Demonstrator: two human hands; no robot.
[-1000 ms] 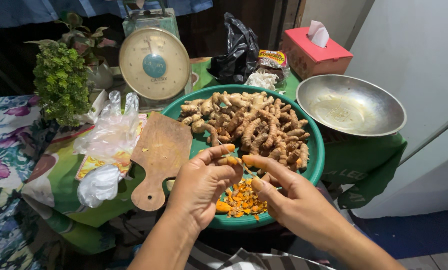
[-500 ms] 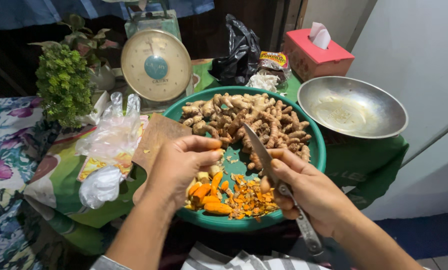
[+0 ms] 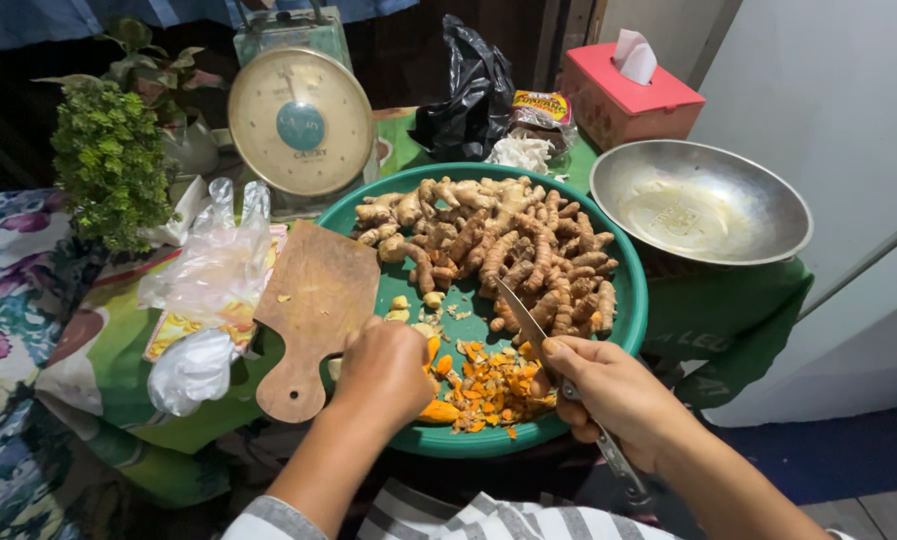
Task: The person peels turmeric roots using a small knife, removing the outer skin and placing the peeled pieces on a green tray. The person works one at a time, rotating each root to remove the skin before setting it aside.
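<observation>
A peeled orange turmeric piece (image 3: 439,410) is pinched under the curled fingers of the left hand (image 3: 387,372), at the near edge of the green round tray (image 3: 629,300). A knife (image 3: 525,322) is gripped in the closed right hand (image 3: 609,395), its blade angled up over a heap of orange peelings (image 3: 494,385) just beside the left hand. Farther back in the tray a pile of unpeeled turmeric roots (image 3: 499,240) is heaped. A wooden cutting board (image 3: 314,310) is laid over the tray's left rim, with crumpled clear plastic bags (image 3: 209,280) beside it. Behind stand a kitchen scale (image 3: 301,125), a steel bowl (image 3: 704,205) and a red tissue box (image 3: 624,95)
</observation>
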